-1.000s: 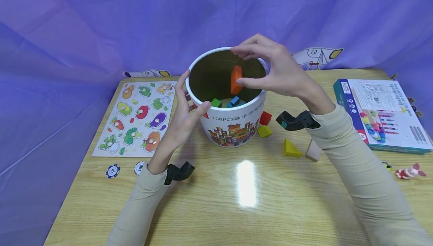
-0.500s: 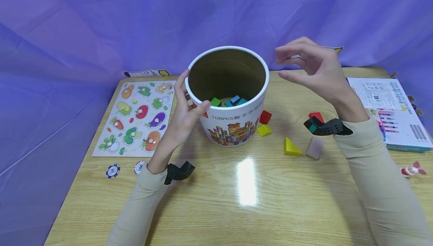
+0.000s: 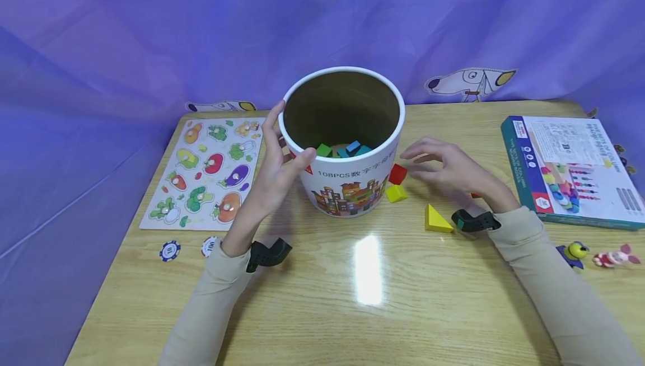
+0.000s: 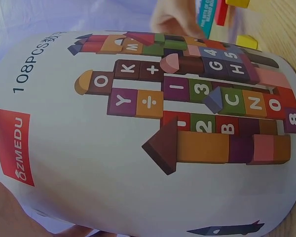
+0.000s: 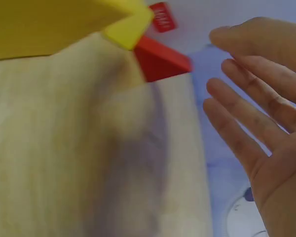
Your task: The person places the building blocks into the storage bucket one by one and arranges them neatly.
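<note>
A white bucket [image 3: 353,167] printed with coloured block pictures stands upright on the table. Green [image 3: 323,151] and blue blocks [image 3: 353,147] lie at its bottom. My left hand [image 3: 267,184] holds the bucket's left side, with the thumb at the front of the rim. To the right of the bucket, my right hand [image 3: 450,173] has relaxed, spread fingers and holds nothing. Its fingertips are close to a red block [image 3: 397,174], apart from it in the right wrist view. A small yellow block [image 3: 396,193] sits in front of the red one. Nearer me lies a yellow triangular block [image 3: 436,220].
A vegetable puzzle board [image 3: 201,176] lies at the left, with poker chips [image 3: 169,250] in front. At the right are a boxed toy set [image 3: 574,170] and small figurines [image 3: 612,257]. Another red block [image 3: 475,195] shows partly beneath my right arm. A purple curtain [image 3: 322,19] hangs behind.
My right hand let go of an orange block inside the bucket, moved out to the right, then came down beside the red block. My left hand stays on the bucket.
</note>
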Action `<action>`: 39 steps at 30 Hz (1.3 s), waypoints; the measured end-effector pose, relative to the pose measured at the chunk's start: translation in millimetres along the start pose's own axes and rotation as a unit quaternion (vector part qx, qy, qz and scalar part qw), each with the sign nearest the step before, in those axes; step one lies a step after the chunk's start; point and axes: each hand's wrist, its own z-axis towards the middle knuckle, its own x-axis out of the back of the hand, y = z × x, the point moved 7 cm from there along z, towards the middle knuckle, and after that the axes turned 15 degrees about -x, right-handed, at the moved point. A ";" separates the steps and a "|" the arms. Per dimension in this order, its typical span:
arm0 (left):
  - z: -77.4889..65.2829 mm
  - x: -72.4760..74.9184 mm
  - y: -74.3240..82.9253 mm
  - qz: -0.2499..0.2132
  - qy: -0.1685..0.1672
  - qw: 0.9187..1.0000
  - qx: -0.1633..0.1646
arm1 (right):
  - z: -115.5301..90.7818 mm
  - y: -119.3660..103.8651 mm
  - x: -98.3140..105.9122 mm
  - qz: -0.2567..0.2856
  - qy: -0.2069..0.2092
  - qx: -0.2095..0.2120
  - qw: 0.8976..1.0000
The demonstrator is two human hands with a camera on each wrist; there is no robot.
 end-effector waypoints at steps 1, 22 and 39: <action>0.3 -0.4 0.1 0.002 0.000 1.000 0.001 | 1.1 2.0 -4.0 -0.003 -0.007 0.001 1.000; 0.0 -1.4 -0.2 0.000 -0.002 1.000 -0.005 | -0.6 12.9 -26.7 -0.081 -0.060 -0.031 0.994; -0.7 -1.2 -0.3 0.007 -0.004 1.000 -0.001 | -16.4 21.4 -11.7 -0.101 -0.074 -0.026 0.992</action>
